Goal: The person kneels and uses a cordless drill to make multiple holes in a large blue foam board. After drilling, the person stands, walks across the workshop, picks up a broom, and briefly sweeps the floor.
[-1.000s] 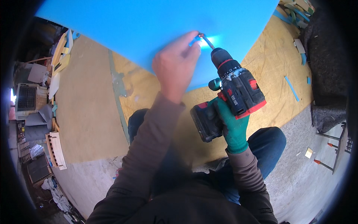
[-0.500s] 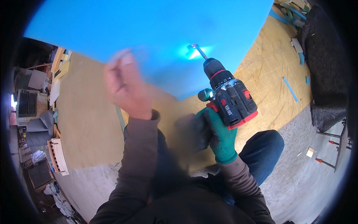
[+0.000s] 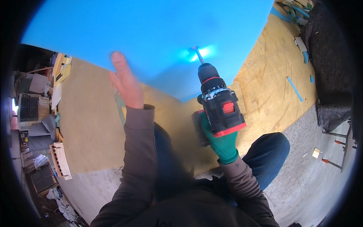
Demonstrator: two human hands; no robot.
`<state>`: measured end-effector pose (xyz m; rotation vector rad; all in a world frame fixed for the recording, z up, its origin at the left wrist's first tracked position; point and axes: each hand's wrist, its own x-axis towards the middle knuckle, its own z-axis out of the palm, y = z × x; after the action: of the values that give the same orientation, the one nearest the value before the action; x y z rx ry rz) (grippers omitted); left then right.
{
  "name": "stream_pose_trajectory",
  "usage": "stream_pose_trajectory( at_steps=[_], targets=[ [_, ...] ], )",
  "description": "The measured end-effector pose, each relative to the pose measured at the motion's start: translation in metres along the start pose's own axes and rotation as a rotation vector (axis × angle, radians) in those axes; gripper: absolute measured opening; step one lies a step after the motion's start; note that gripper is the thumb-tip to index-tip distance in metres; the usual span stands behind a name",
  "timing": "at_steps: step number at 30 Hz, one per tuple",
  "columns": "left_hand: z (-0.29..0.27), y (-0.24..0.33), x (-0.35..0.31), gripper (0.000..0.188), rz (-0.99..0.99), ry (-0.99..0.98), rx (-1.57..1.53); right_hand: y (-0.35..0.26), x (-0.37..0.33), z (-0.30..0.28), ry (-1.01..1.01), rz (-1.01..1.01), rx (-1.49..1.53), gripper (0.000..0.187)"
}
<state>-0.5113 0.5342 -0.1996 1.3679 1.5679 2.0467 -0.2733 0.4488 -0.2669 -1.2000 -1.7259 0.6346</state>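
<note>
A large flat blue board takes up the top of the view, with a corner pointing toward me. My bare left hand is at its near left edge. The thumb lies on the upper face, and the fingers pass out of sight beneath the edge. In a green glove, my right hand grips a black and red cordless drill by its handle. The drill points away from me, with its bit over the board. Its lamp casts a bright patch round the tip; whether the tip touches cannot be seen.
Under the board is a worn yellowish-brown sheet on a grey floor. Blue strips and offcuts lie to the right, beside a dark draped cloth. A metal rack stands lower right. Wood scraps and a vented box line the left.
My left hand has gone from a blurred, raised pose to the board's edge, thumb on top. The drill has swung slightly left and turned, its bit staying near the same spot.
</note>
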Motion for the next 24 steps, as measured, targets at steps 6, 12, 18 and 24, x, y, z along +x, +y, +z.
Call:
stream_pose_trajectory(
  at_steps=[6,12,18,24],
  targets=[
    [0.000,-0.010,0.001,0.080,0.024,0.014,0.025,0.015,-0.011,0.005,0.006,-0.007,0.066,0.027],
    [0.003,-0.012,0.002,0.080,0.069,0.018,0.048,0.020,-0.012,-0.001,-0.086,0.178,0.389,0.027],
    [0.004,-0.011,0.003,0.082,0.077,-0.010,0.021,0.015,-0.009,0.004,-0.031,0.275,0.543,0.025],
    [0.003,-0.013,0.005,0.086,0.102,-0.011,0.050,0.006,0.002,-0.006,-0.057,0.176,0.408,0.024]
  ],
)
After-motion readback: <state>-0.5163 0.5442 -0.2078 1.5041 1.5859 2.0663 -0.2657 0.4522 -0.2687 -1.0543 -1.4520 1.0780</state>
